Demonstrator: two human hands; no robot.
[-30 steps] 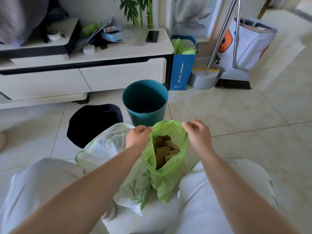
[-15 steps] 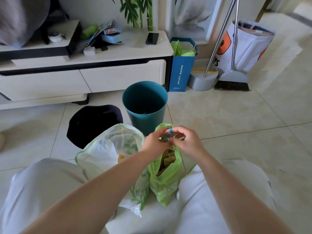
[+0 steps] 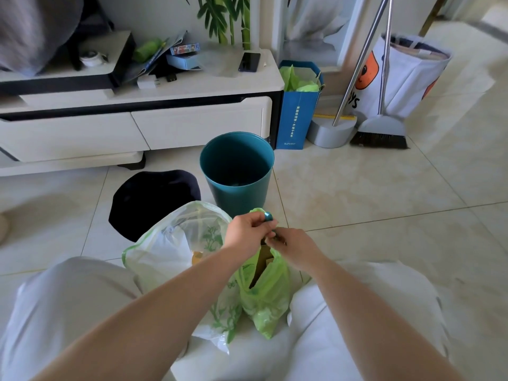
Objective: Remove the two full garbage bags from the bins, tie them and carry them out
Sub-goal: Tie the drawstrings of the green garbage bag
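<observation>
White cabinet (image 3: 192, 125) along the far wall; before it on the tiled floor, a teal bin (image 3: 239, 195) and a black bin (image 3: 154, 199), side by side. Nearer, between the person's knees, a white printed bag (image 3: 165, 251) stands open, touching the smaller green bag (image 3: 266, 301) on its right. Left hand (image 3: 244, 235) and right hand (image 3: 297, 246), fingers curled and meeting, pinch the green bag's gathered mouth.

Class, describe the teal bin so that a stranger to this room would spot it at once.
Find the long white cabinet and look at the floor before its right end. There stands the teal bin, round and open-topped. The black bin beside it is darker; the blue paper bag behind it is boxy.
</observation>
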